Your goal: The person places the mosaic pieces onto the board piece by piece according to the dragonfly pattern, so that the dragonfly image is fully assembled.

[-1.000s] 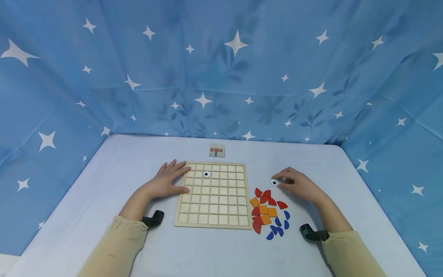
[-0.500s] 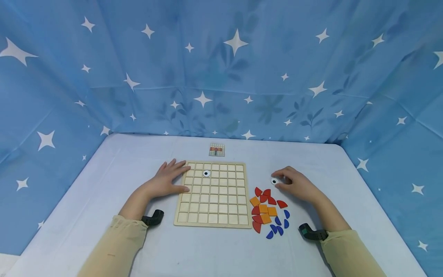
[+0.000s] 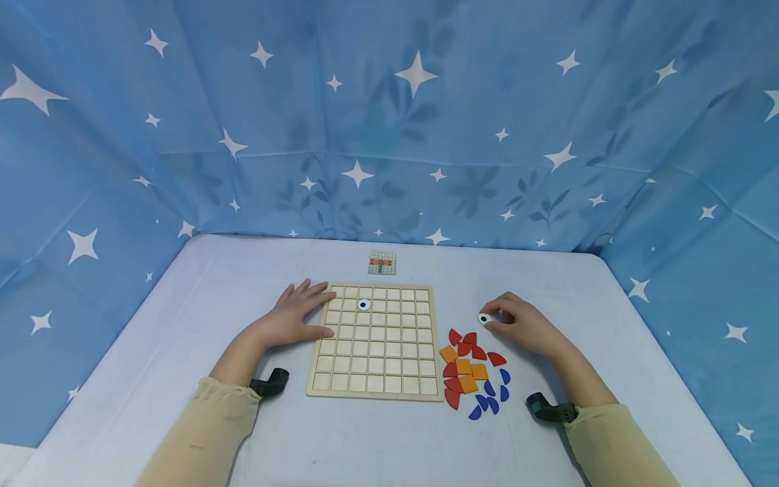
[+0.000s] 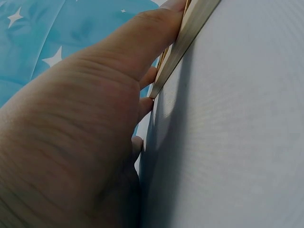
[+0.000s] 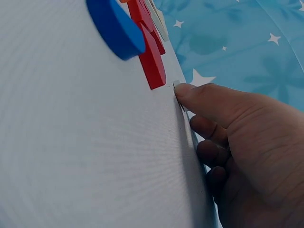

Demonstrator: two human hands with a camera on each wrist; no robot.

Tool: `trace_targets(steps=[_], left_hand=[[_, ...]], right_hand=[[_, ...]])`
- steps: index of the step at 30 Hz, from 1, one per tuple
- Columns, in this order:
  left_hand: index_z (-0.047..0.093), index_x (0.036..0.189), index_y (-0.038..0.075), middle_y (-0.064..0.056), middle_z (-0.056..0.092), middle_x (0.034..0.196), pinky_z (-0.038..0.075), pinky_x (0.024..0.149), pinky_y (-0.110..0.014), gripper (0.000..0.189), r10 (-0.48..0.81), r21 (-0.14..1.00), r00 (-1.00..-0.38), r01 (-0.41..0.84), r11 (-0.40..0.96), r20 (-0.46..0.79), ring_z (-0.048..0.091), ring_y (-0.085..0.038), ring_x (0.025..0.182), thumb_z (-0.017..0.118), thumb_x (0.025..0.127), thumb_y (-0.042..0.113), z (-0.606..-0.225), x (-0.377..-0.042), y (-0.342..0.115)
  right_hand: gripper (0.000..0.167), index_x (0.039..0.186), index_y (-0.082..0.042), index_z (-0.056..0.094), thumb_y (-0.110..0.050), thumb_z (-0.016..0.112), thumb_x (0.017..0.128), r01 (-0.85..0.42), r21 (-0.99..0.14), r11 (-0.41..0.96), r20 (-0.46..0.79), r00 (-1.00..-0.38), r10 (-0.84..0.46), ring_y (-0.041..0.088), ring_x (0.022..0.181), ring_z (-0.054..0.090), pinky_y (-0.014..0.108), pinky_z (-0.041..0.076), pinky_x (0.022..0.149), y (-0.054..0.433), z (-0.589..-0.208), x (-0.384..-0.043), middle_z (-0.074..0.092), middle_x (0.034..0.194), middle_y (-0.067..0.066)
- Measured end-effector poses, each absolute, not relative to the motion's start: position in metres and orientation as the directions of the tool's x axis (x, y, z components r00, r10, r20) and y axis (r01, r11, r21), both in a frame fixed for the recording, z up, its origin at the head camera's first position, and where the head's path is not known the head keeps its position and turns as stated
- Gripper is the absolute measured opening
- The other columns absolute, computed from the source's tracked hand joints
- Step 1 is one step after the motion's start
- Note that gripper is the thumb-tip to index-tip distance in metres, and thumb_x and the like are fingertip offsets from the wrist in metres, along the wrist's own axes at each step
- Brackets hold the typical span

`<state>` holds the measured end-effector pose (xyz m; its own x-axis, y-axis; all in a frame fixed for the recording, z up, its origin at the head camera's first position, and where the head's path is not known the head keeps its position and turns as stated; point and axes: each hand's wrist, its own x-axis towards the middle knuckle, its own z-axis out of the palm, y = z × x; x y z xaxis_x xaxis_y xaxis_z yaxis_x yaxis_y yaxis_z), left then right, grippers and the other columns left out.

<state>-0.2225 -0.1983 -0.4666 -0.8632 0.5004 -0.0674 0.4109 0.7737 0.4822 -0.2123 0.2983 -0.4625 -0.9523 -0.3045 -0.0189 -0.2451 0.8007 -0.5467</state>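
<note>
A square wooden grid board (image 3: 376,350) lies on the white table. My left hand (image 3: 291,319) rests at its left edge, fingers spread and thumb over the rim; the left wrist view shows the thumb (image 4: 156,28) along the board's side. One round white eye piece (image 3: 364,305) with a black dot sits in a cell of the board's second row. To the right of the board, my right hand (image 3: 517,322) pinches another white eye piece (image 3: 483,318) between thumb and index finger. The other right fingers (image 5: 211,152) are curled in beneath the palm.
Between board and right hand lie loose red quarter-round pieces (image 3: 452,399), orange squares (image 3: 479,372) and blue half-round pieces (image 3: 475,412). A small pattern card (image 3: 382,263) lies behind the board. A blue star-printed curtain (image 3: 389,122) hangs around the table's back and sides.
The right hand's eye piece has shifted very slightly right and more of it is covered by the fingers. My left hand, the board and the loose pieces hold their places.
</note>
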Motion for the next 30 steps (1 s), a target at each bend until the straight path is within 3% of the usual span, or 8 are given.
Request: trace_targets(steps=[17, 30], left_hand=[[0.037, 0.154, 0.022, -0.008, 0.022, 0.165, 0.000, 0.122, -0.062, 0.085, 0.503, 0.484, -0.861, 0.412, 0.772, -0.070, 0.006, -0.043, 0.153, 0.070, 0.084, 0.058, -0.466, -0.220, -0.197], [0.039, 0.153, 0.021, -0.008, 0.024, 0.165, -0.001, 0.122, -0.061, 0.085, 0.496, 0.492, -0.866, 0.406, 0.770, -0.061, 0.007, -0.043, 0.153, 0.071, 0.083, 0.057, -0.462, -0.219, -0.197]], right_hand=[[0.026, 0.114, -0.022, 0.067, -0.029, 0.074, 0.090, -0.224, -0.534, 0.815, -0.039, -0.957, -0.289, 0.018, 0.091, 0.052, 0.031, 0.049, 0.078, 0.296, -0.455, -0.209, 0.062, 0.104, 0.000], [0.023, 0.111, -0.019, 0.067, -0.029, 0.073, 0.090, -0.261, -0.552, 0.792, -0.010, -0.947, -0.320, 0.019, 0.090, 0.055, 0.031, 0.050, 0.073, 0.259, -0.419, -0.222, 0.064, 0.104, 0.001]])
